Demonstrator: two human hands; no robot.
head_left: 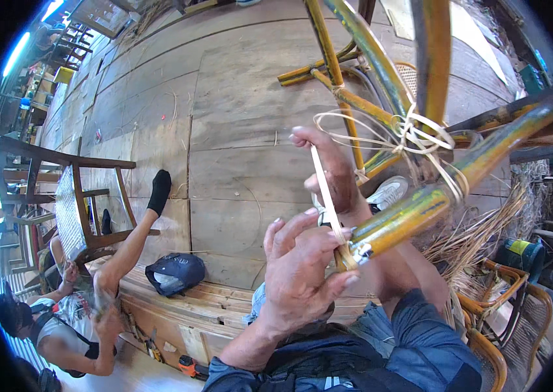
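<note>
My left hand [299, 264] is closed around the end of a yellow-brown rattan pole [414, 215], its thumb and forefinger at the tip where a pale strip is wound. Its other fingers are raised apart. Farther out, my right hand [334, 171] holds the pale rattan strip [323, 186], which runs taut between the two hands. The right forearm passes beneath the pole. The pole belongs to a rattan frame [374, 65] leaning on the right. Loose loops of pale strip [420, 134] hang tangled at the frame's joint.
At left, a co-worker [70, 326] sits by a dark wooden chair [67, 202], one leg stretched out. A dark cap [175, 273] lies on the stacked planks [224, 304]. Rattan bundles [479, 228] and woven chairs [525, 320] crowd the right. An orange-black tape measure [188, 367] lies below.
</note>
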